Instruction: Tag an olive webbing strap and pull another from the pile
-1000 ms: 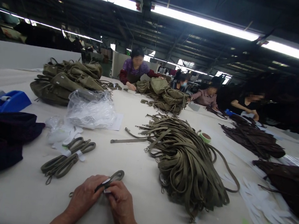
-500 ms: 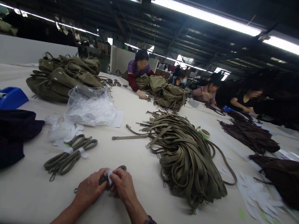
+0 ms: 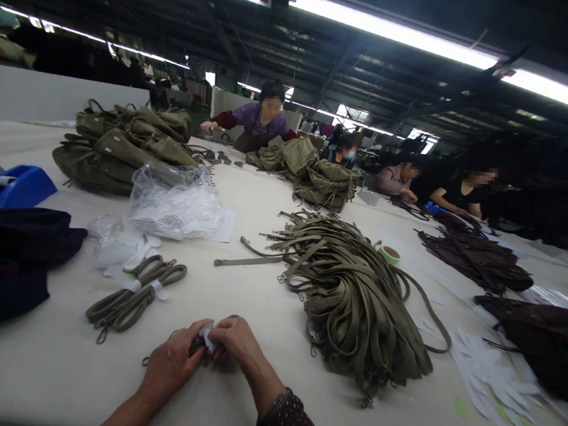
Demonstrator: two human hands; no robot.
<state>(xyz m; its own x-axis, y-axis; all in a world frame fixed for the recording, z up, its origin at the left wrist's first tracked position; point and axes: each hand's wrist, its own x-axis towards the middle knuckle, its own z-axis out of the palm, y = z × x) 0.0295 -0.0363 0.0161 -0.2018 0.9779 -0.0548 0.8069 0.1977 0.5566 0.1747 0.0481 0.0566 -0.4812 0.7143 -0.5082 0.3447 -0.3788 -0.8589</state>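
My left hand and my right hand meet near the front edge of the white table. Together they grip a folded olive strap with a small white paper band pinched around it between my fingertips. Most of the strap is hidden under my fingers. A short way to the upper left lie two banded strap bundles. A big heap of loose olive straps sits to the right of my hands.
A clear plastic bag, white paper slips, dark cloth and a blue tape dispenser lie left. Olive bags are piled behind. A green tape roll and brown bags are right. Several people work at the far side.
The white band has come up around the strap between my fingertips and my hands have closed tighter over it. The person at the far side has drawn back from the pile.
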